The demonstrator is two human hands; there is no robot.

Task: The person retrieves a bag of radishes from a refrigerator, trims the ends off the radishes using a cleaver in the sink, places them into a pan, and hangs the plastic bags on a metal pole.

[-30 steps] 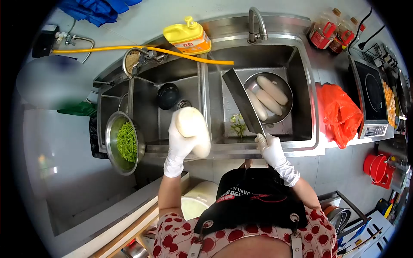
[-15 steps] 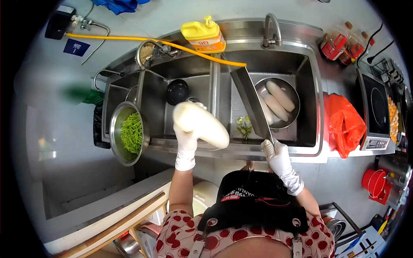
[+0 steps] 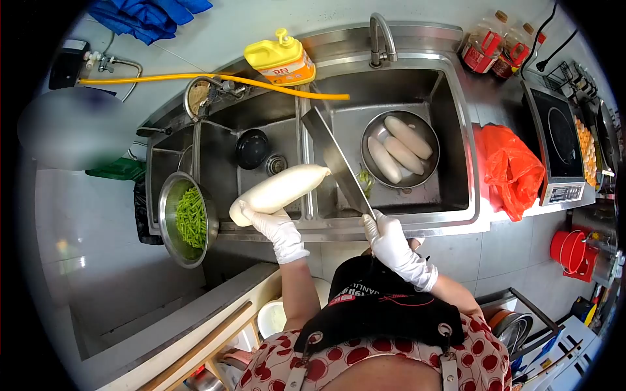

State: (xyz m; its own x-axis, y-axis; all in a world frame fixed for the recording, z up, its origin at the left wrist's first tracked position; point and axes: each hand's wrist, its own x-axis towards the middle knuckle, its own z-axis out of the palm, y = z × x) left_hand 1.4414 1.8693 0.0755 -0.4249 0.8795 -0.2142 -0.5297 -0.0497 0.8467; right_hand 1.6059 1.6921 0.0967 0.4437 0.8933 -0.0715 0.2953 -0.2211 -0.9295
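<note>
My left hand [image 3: 270,228], in a white glove, is wrapped round the thick end of a large white radish [image 3: 283,189] held over the left sink basin. My right hand [image 3: 388,241], also gloved, grips a long wide-bladed knife [image 3: 339,166] near the front rim. The blade slants up and left over the divider, and its edge is close to the radish's pointed end; whether they touch is hard to tell. Several peeled white radishes [image 3: 409,138] lie in a round metal bowl [image 3: 422,179] in the right basin. Green scraps [image 3: 366,183] are beside that bowl, partly behind the blade.
A metal bowl [image 3: 165,231] of cut green vegetables [image 3: 190,218] stands at the left of the sink [image 3: 417,225]. A yellow hose [image 3: 274,85] and yellow jug [image 3: 280,60] are at the back. To the right are a red bag [image 3: 512,171] and a cooktop [image 3: 561,140].
The radish has swung round so its narrow end points right, towards the knife. The knife and my right hand have moved left, uncovering more of the bowl of radishes.
</note>
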